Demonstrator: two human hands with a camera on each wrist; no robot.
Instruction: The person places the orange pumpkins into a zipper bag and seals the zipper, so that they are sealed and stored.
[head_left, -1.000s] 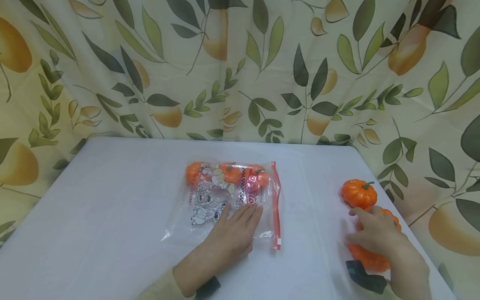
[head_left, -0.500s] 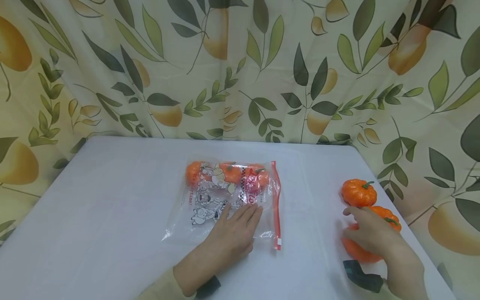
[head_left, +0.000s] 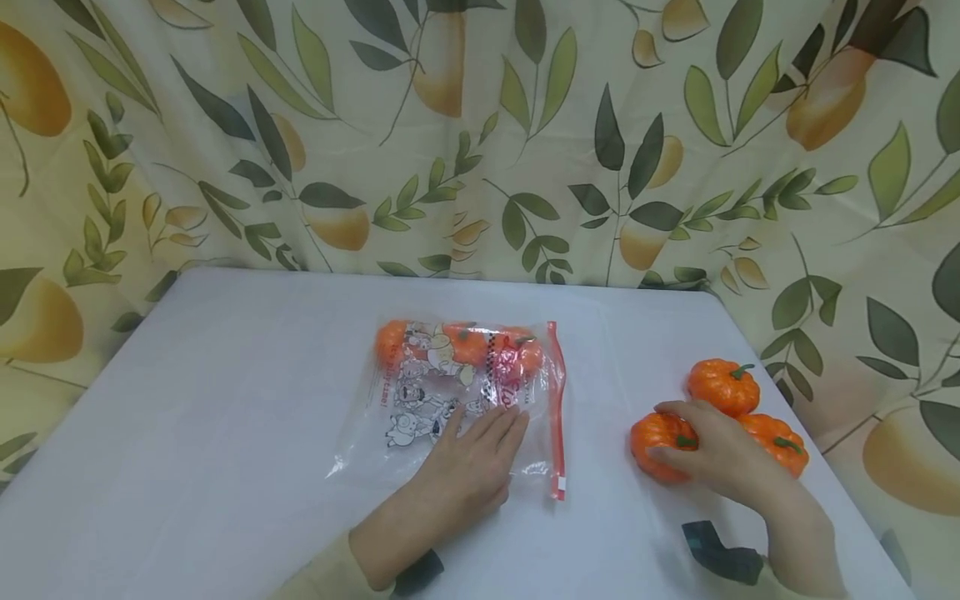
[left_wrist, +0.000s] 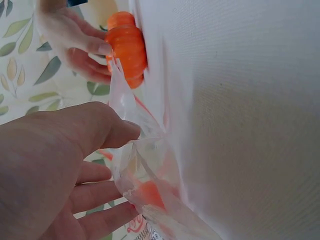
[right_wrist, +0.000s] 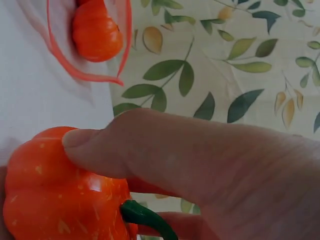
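Right of the zip bag (head_left: 457,400), your right hand (head_left: 720,454) grips a small pumpkin (head_left: 660,442); the bag's red-zipped mouth (head_left: 555,408) faces it, under your flat, relaxed left hand (head_left: 468,471).

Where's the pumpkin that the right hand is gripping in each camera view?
Head: pumpkin at right of centre, under the right hand, left of two loose pumpkins.
Left wrist: pumpkin at top, against the table edge, fingers on it.
Right wrist: pumpkin at bottom left, thumb across it.
Shared landmark: the bag's red zip strip.
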